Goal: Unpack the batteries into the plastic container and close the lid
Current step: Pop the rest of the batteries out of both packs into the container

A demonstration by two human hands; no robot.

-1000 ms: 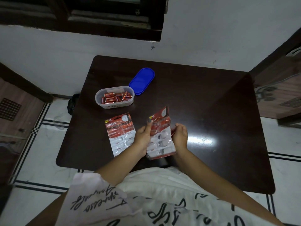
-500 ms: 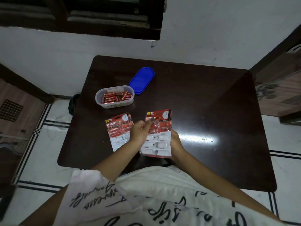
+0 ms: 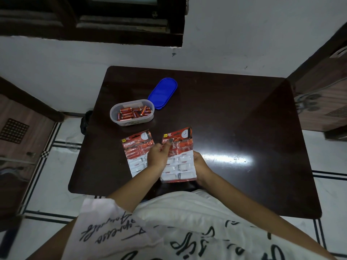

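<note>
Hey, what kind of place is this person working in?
Probably a room in a home: a dark wooden table by a white wall, a tiled floor, and a dark-framed window above.

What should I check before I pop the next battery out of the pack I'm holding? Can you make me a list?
1. Held pack gripped by left hand and right hand: ok.
2. Batteries left in it: cannot tell; top rows look red, lower pockets white.
3. Container open, with room: ok.
4. Blue lid off, lying beside the container: ok.
5. Second pack flat on the table, beside your left hand: ok.
</note>
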